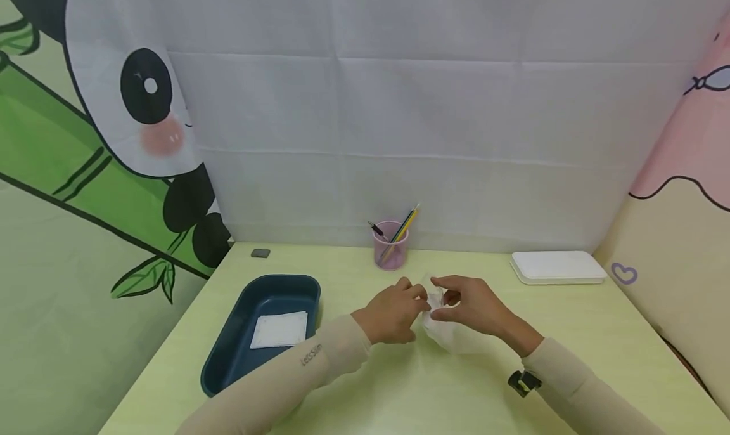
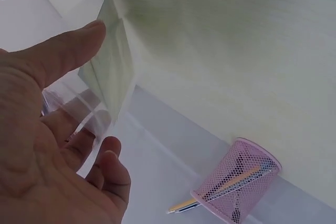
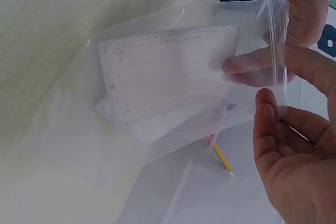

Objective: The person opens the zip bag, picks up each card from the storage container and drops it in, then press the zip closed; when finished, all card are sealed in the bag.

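Observation:
A clear zip bag [image 1: 438, 327] is between my two hands above the table. In the right wrist view, the bag [image 3: 184, 17] contains white bordered cards [image 3: 165, 77], with its zip strip at the right. My left hand [image 1: 396, 311] holds the bag's mouth edge from the left. The left wrist view shows the bag [image 2: 113, 61] with a gap at its mouth, beside the thumb; some fingers show through the plastic. My right hand [image 1: 473, 305] pinches the bag near the zip, one digit visible through the film.
A dark blue tray [image 1: 228, 333] with a stack of white cards [image 1: 279, 329] sits left. Behind stands a pink mesh cup [image 1: 390, 257] of pencils and a pen. A white case [image 1: 559, 267] lies back right, a small grey block [image 1: 260, 253] back left.

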Action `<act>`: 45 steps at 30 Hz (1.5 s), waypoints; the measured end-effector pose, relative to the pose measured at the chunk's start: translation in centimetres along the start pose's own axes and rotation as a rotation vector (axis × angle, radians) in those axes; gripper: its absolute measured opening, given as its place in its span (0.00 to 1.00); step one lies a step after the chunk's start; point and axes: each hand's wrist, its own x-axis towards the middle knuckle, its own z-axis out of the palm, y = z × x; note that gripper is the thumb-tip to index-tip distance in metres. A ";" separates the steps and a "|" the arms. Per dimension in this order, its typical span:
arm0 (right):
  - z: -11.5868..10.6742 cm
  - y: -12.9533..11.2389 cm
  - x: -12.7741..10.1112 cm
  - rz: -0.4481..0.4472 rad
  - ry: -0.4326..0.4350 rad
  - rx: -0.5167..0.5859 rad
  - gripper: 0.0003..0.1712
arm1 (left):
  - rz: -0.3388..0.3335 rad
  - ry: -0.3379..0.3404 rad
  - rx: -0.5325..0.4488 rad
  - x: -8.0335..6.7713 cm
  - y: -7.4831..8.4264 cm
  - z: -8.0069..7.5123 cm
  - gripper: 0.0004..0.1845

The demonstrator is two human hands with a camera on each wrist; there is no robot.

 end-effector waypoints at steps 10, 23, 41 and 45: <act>-0.1 0.3 0.0 0.012 -0.004 -0.025 0.40 | 0.053 0.055 -0.051 -2.0 -1.2 -1.0 0.33; -0.6 0.5 -0.3 0.021 -0.010 0.008 0.41 | -0.227 0.083 -0.198 -8.6 -8.3 -3.0 0.29; -0.7 1.0 -0.5 0.026 0.005 -0.005 0.40 | -0.523 -0.330 -0.282 -16.3 -13.5 1.3 0.37; -0.7 1.0 -0.5 0.014 0.009 -0.006 0.40 | -0.573 -0.368 -0.329 -16.7 -13.4 2.1 0.41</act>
